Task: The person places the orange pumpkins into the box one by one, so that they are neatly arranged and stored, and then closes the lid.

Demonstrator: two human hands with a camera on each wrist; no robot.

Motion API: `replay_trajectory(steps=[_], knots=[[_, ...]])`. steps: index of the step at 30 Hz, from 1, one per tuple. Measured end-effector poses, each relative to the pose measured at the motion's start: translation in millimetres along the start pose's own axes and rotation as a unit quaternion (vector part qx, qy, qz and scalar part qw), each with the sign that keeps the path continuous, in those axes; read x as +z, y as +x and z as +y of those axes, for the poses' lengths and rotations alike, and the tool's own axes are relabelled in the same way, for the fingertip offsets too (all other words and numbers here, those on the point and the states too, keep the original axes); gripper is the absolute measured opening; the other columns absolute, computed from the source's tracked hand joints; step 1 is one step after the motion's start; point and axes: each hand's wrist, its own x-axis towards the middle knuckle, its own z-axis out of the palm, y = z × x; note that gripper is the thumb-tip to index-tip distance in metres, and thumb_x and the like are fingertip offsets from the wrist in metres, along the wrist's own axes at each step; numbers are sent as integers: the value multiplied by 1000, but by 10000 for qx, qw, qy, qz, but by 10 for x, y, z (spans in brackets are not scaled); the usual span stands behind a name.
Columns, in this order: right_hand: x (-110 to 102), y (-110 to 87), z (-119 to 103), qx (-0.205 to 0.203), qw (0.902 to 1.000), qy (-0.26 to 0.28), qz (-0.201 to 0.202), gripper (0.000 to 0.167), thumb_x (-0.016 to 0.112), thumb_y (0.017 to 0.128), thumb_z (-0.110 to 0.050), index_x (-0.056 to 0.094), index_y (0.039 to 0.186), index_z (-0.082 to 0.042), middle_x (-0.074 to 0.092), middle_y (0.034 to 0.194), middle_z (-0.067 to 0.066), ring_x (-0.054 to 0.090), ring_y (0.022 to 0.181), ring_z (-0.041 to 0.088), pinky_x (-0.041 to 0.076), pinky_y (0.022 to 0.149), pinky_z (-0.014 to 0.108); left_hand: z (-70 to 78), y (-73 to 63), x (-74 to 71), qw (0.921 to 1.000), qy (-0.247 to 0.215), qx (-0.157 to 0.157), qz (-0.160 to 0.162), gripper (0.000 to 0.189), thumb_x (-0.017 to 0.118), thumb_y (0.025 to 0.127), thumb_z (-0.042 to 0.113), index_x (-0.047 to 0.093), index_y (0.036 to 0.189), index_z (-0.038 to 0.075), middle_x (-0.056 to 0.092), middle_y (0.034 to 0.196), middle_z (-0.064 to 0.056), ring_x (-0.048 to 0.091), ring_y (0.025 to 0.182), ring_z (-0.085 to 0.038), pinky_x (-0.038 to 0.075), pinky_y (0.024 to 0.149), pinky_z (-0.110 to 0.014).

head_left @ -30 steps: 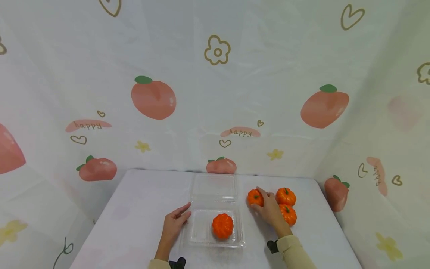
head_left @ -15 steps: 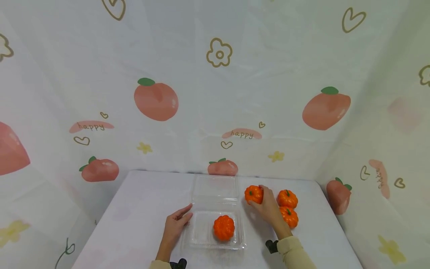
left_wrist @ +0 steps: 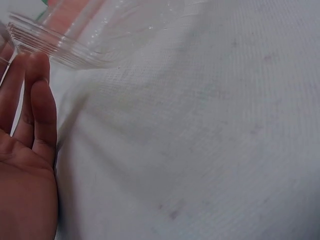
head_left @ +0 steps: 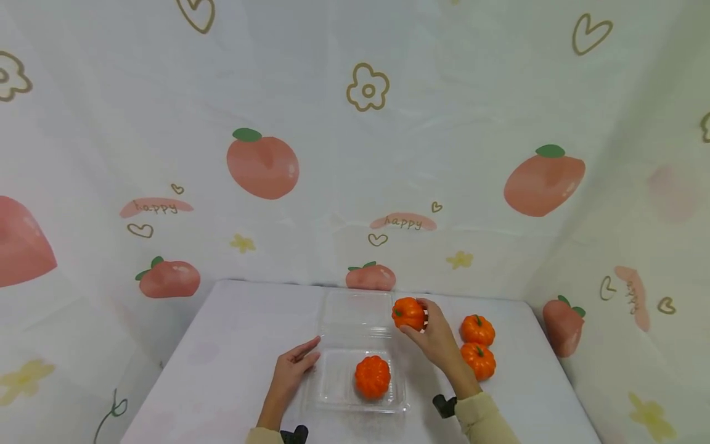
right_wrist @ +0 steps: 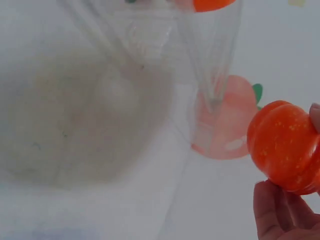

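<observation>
My right hand [head_left: 439,338] grips a small orange pumpkin [head_left: 408,314] with a green stem. The pumpkin is tilted and held up near the right side of the raised lid [head_left: 357,310] of a clear plastic clamshell box. In the right wrist view, the held pumpkin [right_wrist: 285,146] sits between the fingertips. My left hand [head_left: 289,370] rests at the left edge of the clear box [head_left: 333,382], its fingers fairly straight and touching the rim. In the left wrist view, the fingertips meet the box's ribbed edge [left_wrist: 55,45]. Another orange pumpkin [head_left: 373,377] lies inside the box's right half.
Two more orange pumpkins, one farther back [head_left: 477,330] and one nearer [head_left: 478,361], stand on the table to the right of my right forearm. A white cloth with fruit prints covers the table [head_left: 238,345]. A printed curtain [head_left: 444,92] rises behind and at both sides.
My right hand has lifted the pumpkin off the table and moved it left, toward the lid, tilting it. The left hand stays at the box edge. The head view has shifted slightly.
</observation>
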Motion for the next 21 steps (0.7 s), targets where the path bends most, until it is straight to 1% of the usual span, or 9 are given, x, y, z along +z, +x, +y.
replay_trajectory(steps=[2, 4, 5, 8, 10, 12, 15, 19, 21], knots=[[-12, -8, -50, -168, 9998, -101, -29, 71, 84, 85, -27, 51, 144, -7, 62, 125, 11, 57, 98, 19, 55, 81, 27, -3, 6, 3, 10000, 13, 60, -58, 41, 78, 90, 17, 71, 129, 5, 69, 135, -9, 68, 102, 4, 58, 75, -16], [-24, -20, -106, -327, 9992, -189, -101, 68, 84, 85, -27, 55, 144, -10, 64, 121, 10, 56, 95, 17, 55, 79, 25, -8, 9, 4, 9999, -22, 63, -84, 40, 77, 90, 15, 71, 128, 5, 68, 135, -10, 69, 104, 2, 58, 75, -16], [-28, -25, -131, -399, 9989, -225, -136, 68, 84, 85, -26, 56, 144, -11, 65, 121, 9, 56, 95, 17, 56, 80, 26, -10, 9, 3, 9999, -32, 58, -88, 40, 77, 90, 15, 71, 129, 5, 68, 135, -10, 69, 104, 2, 57, 75, -16], [-31, -36, -198, -523, 9983, -163, -209, 70, 84, 85, -27, 55, 146, -12, 65, 123, 9, 57, 98, 18, 59, 83, 35, -13, 9, -3, 9999, -38, 38, -100, 40, 77, 91, 16, 71, 129, 7, 68, 136, -8, 68, 106, 2, 57, 76, -16], [-26, -40, -232, -485, 9985, -105, -246, 73, 85, 84, -30, 53, 147, -11, 66, 124, 8, 58, 100, 17, 60, 86, 40, -7, 5, -6, 9999, -74, -21, -87, 40, 77, 90, 17, 71, 129, 9, 69, 136, -6, 67, 105, 3, 57, 76, -16], [-21, -48, -264, -422, 9987, 4, -286, 76, 85, 82, -32, 52, 147, -9, 66, 124, 7, 59, 100, 16, 60, 88, 41, -2, 0, -8, 9999, -105, -47, -84, 41, 78, 90, 18, 71, 130, 10, 69, 136, -6, 67, 104, 4, 56, 76, -16], [-10, -62, -310, -416, 9985, 126, -319, 74, 86, 82, -34, 53, 144, -10, 68, 119, 4, 58, 97, 13, 58, 86, 32, 7, -6, -8, 9999, -133, -82, -69, 42, 78, 90, 18, 71, 130, 10, 69, 136, -6, 66, 103, 5, 56, 76, -15], [28, -89, -364, -713, 9969, 114, -296, 65, 86, 81, -31, 60, 138, -15, 70, 112, -3, 56, 94, 10, 55, 82, 25, 5, -4, -1, 9999, -137, -62, -52, 42, 77, 90, 16, 70, 130, 9, 68, 136, -7, 67, 98, 4, 56, 75, -15], [62, -103, -392, -884, 9956, 91, -310, 63, 86, 81, -29, 62, 137, -17, 70, 112, -5, 56, 94, 9, 54, 81, 23, -7, 3, 2, 9999, -106, -27, -40, 41, 77, 90, 15, 70, 130, 8, 69, 135, -7, 67, 94, 4, 56, 74, -16]])
